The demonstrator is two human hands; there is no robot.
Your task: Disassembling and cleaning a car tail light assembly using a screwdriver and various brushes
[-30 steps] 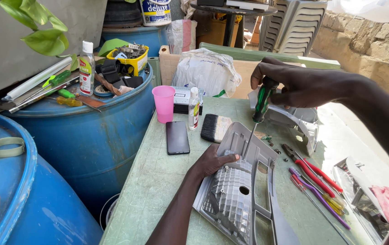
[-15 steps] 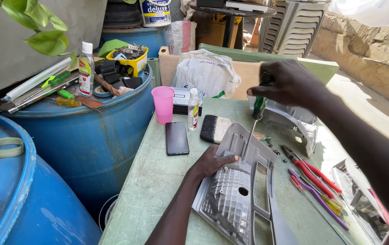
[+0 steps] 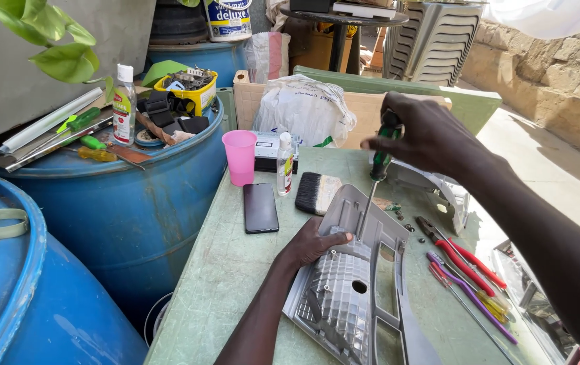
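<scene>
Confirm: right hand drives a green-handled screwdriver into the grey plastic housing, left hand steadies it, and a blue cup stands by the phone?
Not quite. The head view shows the cup beside the phone is pink, not blue. The rest holds: right hand on the screwdriver, left hand steadying the grey housing.

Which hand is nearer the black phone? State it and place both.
Left. The left hand rests on the grey plastic housing just right of the black phone; the right hand grips the screwdriver farther right.

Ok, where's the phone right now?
In the head view, the black phone lies flat on the green table, left side, between the pink cup and brush.
</scene>
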